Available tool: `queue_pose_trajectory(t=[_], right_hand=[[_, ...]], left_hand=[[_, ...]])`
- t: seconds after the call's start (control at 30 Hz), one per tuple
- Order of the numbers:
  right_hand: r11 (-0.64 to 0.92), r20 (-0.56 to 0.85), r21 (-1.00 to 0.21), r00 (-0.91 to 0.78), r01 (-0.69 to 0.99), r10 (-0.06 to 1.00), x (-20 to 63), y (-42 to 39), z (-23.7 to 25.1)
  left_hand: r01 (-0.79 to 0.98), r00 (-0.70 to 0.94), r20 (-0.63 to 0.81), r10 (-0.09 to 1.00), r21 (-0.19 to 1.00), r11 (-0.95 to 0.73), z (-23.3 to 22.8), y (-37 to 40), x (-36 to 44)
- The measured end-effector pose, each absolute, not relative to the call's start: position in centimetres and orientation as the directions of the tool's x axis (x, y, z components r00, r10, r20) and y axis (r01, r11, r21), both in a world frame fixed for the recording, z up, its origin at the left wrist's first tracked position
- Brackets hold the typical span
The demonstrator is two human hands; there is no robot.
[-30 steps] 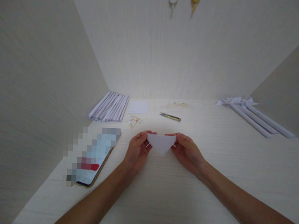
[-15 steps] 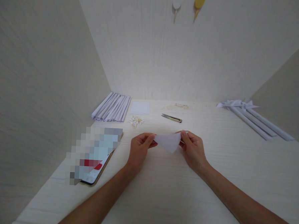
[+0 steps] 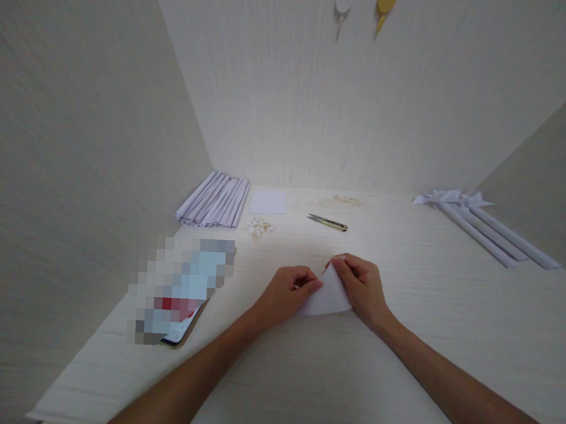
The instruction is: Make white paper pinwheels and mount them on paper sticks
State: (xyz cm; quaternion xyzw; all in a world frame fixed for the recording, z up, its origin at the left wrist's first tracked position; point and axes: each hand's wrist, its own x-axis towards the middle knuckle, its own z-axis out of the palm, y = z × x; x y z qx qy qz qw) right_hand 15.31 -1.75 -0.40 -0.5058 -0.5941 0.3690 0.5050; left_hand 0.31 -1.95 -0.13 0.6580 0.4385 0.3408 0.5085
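Hands, left hand [image 3: 288,292] and right hand [image 3: 361,286], fingers pinching blank folded paper [image 3: 326,298], phone [image 3: 184,295] screen unreadable

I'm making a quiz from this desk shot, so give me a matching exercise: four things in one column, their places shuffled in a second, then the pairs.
Things:
1. folded paper
2. phone
3. snips
4. paper rolls

Places:
A. back left corner
B. between both hands
C. middle, behind the hands
D. left edge, near side

Pairs: 1-B, 2-D, 3-C, 4-A
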Motion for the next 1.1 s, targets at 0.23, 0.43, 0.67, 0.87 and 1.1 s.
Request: queue_pose_trajectory(t=[0.23,0.43,0.67,0.87,1.1], right_hand=[[0.154,0.157,-0.983,0.028,0.103,0.987,15.46,-1.44,-1.29],[0.118,0.118,-0.99,-0.004,0.073,0.993,15.37,-1.4,-1.4],[0.024,0.024,-1.0,-0.092,0.005,0.995,14.87,-1.35,-1.04],[0.005,0.003,-1.0,-0.121,0.017,0.993,14.95,-1.53,-0.89],[0.074,0.073,-0.995,-0.025,0.065,0.997,15.38,-1.42,-1.38]], left_hand=[[0.305,0.345,0.088,0.935,0.931,-0.2,0.14,-2.14,0.16],[0.335,0.317,0.017,0.948,0.933,-0.129,0.12,-2.26,0.11],[0.294,0.194,0.029,0.981,0.952,-0.086,0.11,-2.71,0.54],[0.267,0.242,0.035,0.97,0.958,-0.101,-0.33,-2.4,0.54],[0.228,0.325,-0.114,0.939,0.973,0.04,-0.28,-2.1,0.33]])
